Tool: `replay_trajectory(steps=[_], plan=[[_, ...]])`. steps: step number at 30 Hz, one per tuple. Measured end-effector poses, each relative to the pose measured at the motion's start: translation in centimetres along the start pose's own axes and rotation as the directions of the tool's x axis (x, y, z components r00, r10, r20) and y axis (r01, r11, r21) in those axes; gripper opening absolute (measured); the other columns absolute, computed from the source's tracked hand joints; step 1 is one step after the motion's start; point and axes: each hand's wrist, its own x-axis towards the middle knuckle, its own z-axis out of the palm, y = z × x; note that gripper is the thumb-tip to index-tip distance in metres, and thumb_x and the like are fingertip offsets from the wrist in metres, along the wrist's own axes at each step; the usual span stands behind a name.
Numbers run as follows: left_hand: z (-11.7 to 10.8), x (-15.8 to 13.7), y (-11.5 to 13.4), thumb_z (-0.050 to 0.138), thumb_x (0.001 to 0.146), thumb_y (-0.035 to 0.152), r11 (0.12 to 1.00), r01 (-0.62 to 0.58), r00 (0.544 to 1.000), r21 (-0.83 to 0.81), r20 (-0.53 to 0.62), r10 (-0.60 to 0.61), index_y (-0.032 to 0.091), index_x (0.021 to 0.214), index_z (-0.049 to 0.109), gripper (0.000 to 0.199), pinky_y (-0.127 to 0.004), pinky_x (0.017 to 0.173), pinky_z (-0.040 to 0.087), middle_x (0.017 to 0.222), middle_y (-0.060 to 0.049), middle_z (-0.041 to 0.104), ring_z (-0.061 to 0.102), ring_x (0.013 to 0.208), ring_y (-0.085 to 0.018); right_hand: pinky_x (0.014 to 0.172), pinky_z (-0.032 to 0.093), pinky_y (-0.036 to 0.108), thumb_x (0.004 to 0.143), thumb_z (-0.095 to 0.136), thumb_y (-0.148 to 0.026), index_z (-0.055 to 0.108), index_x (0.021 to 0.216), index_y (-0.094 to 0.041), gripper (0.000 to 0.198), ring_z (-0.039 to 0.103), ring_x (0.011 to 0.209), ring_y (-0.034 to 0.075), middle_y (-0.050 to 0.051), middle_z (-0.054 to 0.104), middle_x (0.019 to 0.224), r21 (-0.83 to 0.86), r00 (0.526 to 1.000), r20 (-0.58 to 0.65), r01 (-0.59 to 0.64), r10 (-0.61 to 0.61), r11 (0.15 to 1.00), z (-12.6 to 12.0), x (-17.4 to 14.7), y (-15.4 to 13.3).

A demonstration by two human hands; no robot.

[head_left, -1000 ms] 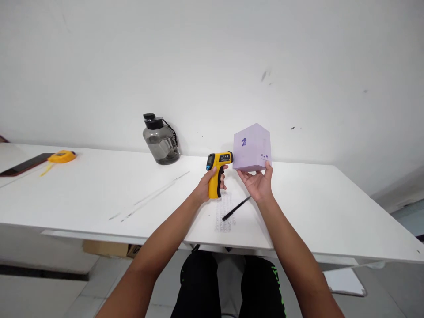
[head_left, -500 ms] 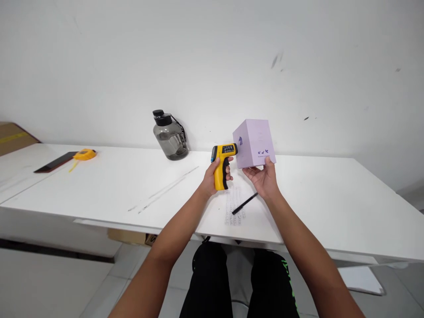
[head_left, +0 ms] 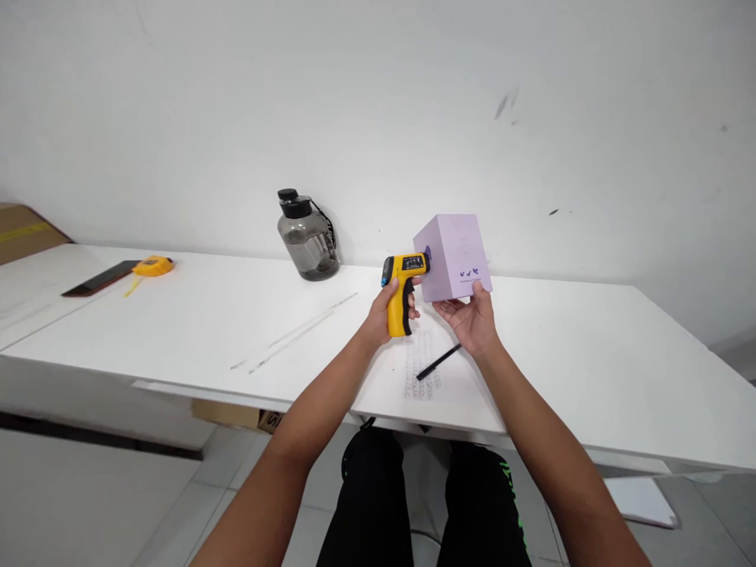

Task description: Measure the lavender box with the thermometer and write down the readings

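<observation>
My left hand [head_left: 381,315] is closed round the handle of a yellow and black infrared thermometer [head_left: 398,303]. Its nose points right, at the left face of a lilac box [head_left: 464,256]; whether the two touch I cannot tell. From below, my right hand [head_left: 469,319] grips the box, thumb on the front face near small dark purple prints and fingers under the bottom edge. The box is held up over the table, slightly tilted. Beneath the hands, a black pen [head_left: 438,362] lies across handwritten marks [head_left: 416,386] on the white surface.
Against the wall stands a grey see-through water bottle [head_left: 308,242] with a black lid. Farther left on the white table [head_left: 591,362] are a yellow tape measure [head_left: 153,266] and a flat dark object [head_left: 100,279]. A cardboard box [head_left: 29,234] sits at the far left.
My left hand has moved the thermometer slightly right, bringing its nose closer to the box's left face. My right hand keeps hold of the box. The whole view has shifted a little.
</observation>
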Motion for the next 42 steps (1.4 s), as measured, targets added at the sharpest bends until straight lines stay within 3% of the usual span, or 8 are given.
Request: replay_trajectory(steps=[20, 42], plan=[[0.29, -0.13, 0.35, 0.060, 0.087, 0.057, 1.000, 0.008, 0.997, -0.021, -0.077, -0.010, 0.012, 0.106, 0.068, 0.050, -0.028, 0.060, 0.052, 0.063, 0.001, 0.059, 0.055, 0.047, -0.010, 0.093, 0.059, 0.043, 0.071, 0.078, -0.056, 0.060, 0.116, -0.027, 0.056, 0.068, 0.100, 0.023, 0.005, 0.067, 0.107, -0.046, 1.000, 0.025, -0.013, 0.014, 0.999, -0.23, 0.12, 0.24], [0.08, 0.13, 0.28, 0.059, 0.088, 0.058, 0.999, 0.004, 0.998, -0.033, -0.057, -0.006, 0.012, 0.102, 0.069, 0.049, -0.028, 0.060, 0.052, 0.062, 0.001, 0.058, 0.054, 0.047, -0.009, 0.095, 0.059, 0.045, 0.072, 0.076, -0.057, 0.060, 0.114, -0.027, 0.054, 0.068, 0.097, 0.022, 0.004, 0.067, 0.104, -0.056, 1.000, 0.003, -0.027, 0.027, 0.998, -0.35, 0.28, 0.50]])
